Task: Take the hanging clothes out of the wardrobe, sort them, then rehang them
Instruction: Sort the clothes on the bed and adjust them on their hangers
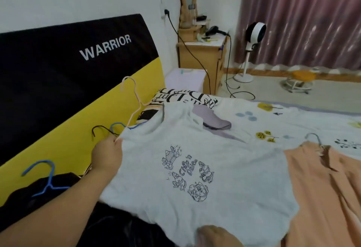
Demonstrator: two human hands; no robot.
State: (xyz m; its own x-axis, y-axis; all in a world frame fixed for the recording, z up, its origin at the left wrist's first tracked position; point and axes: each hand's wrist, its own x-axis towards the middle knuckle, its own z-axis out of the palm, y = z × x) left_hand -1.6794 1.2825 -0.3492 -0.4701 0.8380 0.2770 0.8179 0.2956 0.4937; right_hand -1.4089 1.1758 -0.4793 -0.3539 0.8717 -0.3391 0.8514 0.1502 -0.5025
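Observation:
A light grey T-shirt with a cartoon print lies spread over the bed, still on a pale pink hanger whose hook sticks up at the left. My left hand grips the shirt's shoulder together with the hanger's arm. My right hand lies at the shirt's lower hem at the bottom edge of view; its fingers are mostly cut off. An orange garment on a grey hanger lies to the right. Dark clothes with a blue hanger lie at the left.
A black and a blue hanger hook poke out behind my left hand, against the black-and-yellow headboard. A patterned pillow lies at the bed's head. A wooden nightstand, a standing fan and a stool stand beyond.

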